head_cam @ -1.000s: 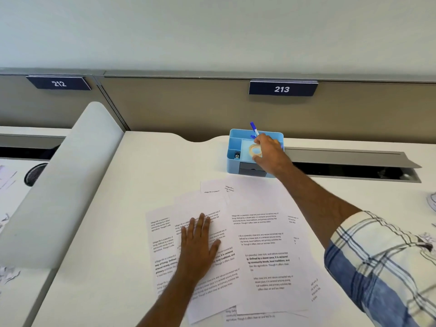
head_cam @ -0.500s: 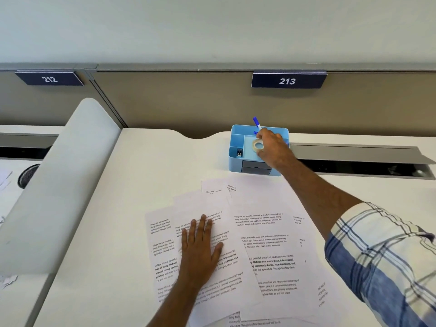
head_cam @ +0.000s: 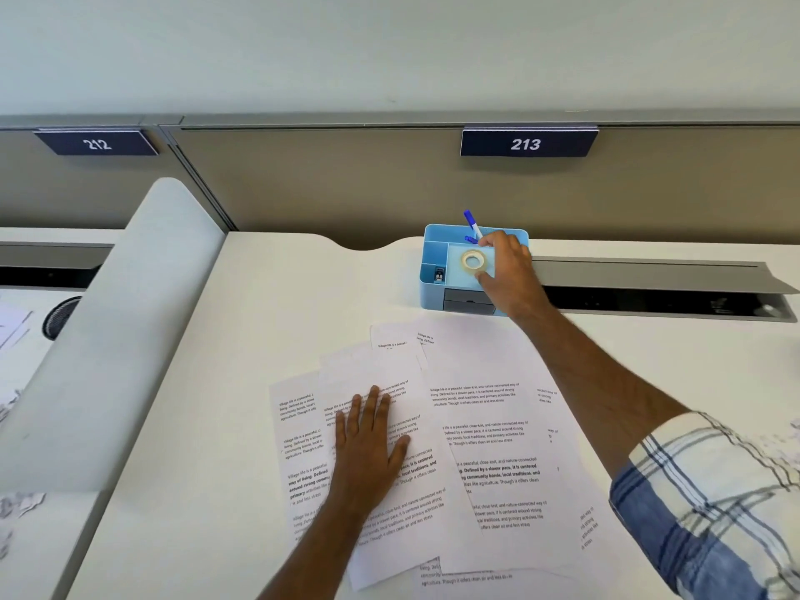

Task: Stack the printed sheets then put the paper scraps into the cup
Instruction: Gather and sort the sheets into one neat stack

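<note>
Ideally, right hand (head_cam: 502, 270) leaves tape (head_cam: 474, 260) in upper-centre organizer (head_cam: 433, 253); flat left hand (head_cam: 372, 443) pins sheets (head_cam: 489, 448) for squaring.

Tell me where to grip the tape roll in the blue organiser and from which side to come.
Grip the tape roll across its outer rim, coming from above. It lies flat, hole upward, in the blue organiser, whose walls block a sideways approach. The right hand is already at its right edge, fingers curled; whether it grips is unclear. The left hand lies flat on the printed sheets.
</note>
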The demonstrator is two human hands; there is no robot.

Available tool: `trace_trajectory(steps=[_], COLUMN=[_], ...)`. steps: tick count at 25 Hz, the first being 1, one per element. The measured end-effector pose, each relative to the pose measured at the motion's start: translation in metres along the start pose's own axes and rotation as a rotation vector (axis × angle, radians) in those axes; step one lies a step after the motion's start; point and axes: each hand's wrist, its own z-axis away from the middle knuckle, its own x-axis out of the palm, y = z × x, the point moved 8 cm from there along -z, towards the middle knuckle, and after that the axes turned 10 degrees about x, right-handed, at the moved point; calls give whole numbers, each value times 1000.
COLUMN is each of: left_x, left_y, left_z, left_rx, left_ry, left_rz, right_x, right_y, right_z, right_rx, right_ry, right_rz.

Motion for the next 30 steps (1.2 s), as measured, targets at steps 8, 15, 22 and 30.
trace_trajectory(steps=[8,15,22,30], left_x=[-26,-42,-25,-11], left_y=[-5,-11,-11,-5], left_z=[26,87,139,140], left_rx=[-64,-313,-487,-402], left_ry=[85,218,137,-29], left_rz=[122,387,263,174], right_x=[20,62,38,32], right_y=[85,151,201,198], right_z=[151,273,309,306], right_rx=[236,422,426,567], right_ry=[-180,-377,-222,-212], right_rz=[-372,-433,-155,-233])
